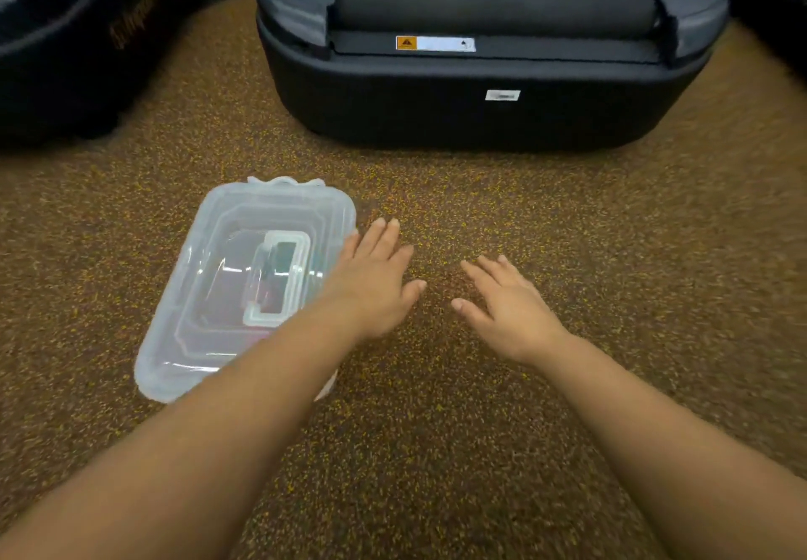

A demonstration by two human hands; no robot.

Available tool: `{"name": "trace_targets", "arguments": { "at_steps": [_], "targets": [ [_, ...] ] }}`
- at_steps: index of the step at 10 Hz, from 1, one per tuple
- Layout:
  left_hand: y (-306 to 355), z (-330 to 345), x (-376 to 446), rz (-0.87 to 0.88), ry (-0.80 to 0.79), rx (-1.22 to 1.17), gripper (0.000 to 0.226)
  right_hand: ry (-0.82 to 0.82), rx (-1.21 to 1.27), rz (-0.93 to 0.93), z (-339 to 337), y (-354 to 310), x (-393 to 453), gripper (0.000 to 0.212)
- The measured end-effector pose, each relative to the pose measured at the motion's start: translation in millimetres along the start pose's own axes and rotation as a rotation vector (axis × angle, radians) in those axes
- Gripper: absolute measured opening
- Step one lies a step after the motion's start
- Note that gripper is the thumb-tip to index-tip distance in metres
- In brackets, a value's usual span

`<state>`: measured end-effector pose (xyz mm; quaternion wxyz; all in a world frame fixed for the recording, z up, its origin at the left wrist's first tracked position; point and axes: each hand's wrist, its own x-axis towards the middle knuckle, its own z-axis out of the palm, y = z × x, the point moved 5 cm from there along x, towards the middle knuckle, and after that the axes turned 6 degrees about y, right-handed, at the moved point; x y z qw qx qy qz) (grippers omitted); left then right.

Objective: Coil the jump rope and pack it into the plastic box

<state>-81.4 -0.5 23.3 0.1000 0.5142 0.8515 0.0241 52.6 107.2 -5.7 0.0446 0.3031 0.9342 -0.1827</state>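
1. Speckled brown carpet fills the floor, with a dark padded seat beyond and another dark bulk at far left.
2. Over on the left sits the plastic box, clear, lid on, handle flat on top, its long axis running away and slightly rightward.
3. No jump rope shows in the open; faint dark and pinkish shapes show through the lid, but what they are I cannot tell.
4. Left hand is nearer: palm down, fingers spread and empty, its little-finger edge at the box's right rim, forearm crossing the near corner.
5. Right hand hovers well right of the box, flat, fingers loosely splayed, holding nothing.
6. Judgement: the box lies left of both hands, so the left hand is better placed for any reach to it.
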Motion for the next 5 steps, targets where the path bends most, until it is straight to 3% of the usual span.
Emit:
{"name": "trace_targets", "arguments": {
  "at_steps": [5],
  "targets": [
    [11.3,-20.7,79.9,-0.06,-0.228,0.134,0.046,-0.166,-0.098,0.079,-41.4,59.9,38.6,0.058]
  ]
}}
